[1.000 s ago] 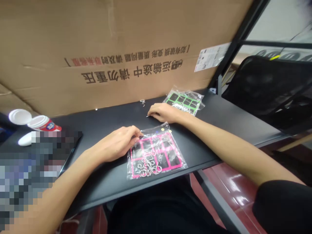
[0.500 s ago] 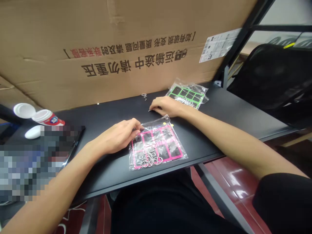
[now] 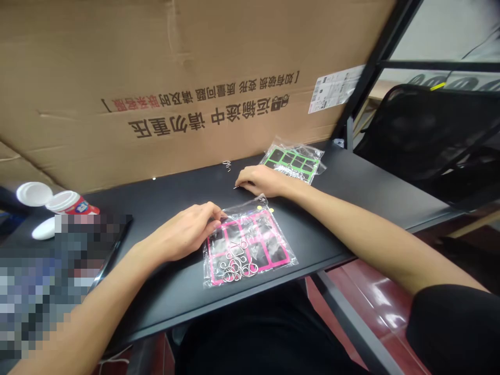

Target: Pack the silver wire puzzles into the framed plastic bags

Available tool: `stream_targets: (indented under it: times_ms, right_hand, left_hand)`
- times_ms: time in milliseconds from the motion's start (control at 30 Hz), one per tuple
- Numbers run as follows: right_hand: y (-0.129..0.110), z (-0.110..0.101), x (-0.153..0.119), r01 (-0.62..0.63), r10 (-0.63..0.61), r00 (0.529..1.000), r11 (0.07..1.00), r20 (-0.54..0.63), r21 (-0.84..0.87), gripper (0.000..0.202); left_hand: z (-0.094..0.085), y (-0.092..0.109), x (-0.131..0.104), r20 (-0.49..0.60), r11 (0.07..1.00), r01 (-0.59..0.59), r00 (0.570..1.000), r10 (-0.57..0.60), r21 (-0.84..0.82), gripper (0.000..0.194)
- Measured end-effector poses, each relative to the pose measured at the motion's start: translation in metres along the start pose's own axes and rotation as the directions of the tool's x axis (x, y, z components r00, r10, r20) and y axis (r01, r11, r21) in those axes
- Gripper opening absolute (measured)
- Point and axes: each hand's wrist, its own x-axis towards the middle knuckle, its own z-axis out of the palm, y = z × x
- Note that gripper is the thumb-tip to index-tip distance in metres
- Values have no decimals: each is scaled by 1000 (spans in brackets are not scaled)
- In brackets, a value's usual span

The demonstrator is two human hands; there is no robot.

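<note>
My left hand [image 3: 191,229] is closed, thumb and fingers pinched at the upper left corner of a clear plastic bag [image 3: 289,255]. Inside that bag lie a pink-framed card [image 3: 253,240] with dark panels and a heap of bent silver wire rings and hooks [image 3: 238,268]. Farther back, my right hand [image 3: 258,178] rests low over the table, its fingertips pinching a small thin metal piece [image 3: 236,187], mostly hidden. Behind the right wrist lies another clear bag with a green-framed card [image 3: 292,159] and wire pieces, partly covered by the hand and forearm.
A small coiled wire piece [image 3: 227,165] lies by the upright cardboard [image 3: 195,52] behind the black table [image 3: 172,187]. At the left are a red-and-white tub [image 3: 74,204] with its lid open and a white rounded object [image 3: 44,229]. A black chair [image 3: 433,125] stands right.
The view has tilted slightly, so everything sits a little lower and to the left in the picture. Both hands keep almost the same pose and place on the table.
</note>
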Motion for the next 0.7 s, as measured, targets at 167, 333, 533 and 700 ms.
stream_targets:
  times_ms: [167, 333, 533, 700]
  right_hand:
    - [0, 0, 1, 12, -12, 1000, 1000, -22, 19, 28]
    - [0, 1, 1, 15, -15, 1000, 1000, -5, -6, 28]
    - [0, 2, 0, -1, 1, 1000, 1000, -17, 11, 29]
    - [-1, 1, 0, -8, 10, 999, 998, -30, 57, 28]
  left_hand:
    - [0, 0, -1, -3, 1000, 5, 1000, -5, 4, 30]
    - [0, 0, -1, -5, 1000, 5, 1000, -5, -9, 29]
    - [0, 1, 0, -3, 1000, -5, 1000, 5, 0, 28]
    - [0, 1, -2, -15, 1000, -14, 1000, 14, 16, 27]
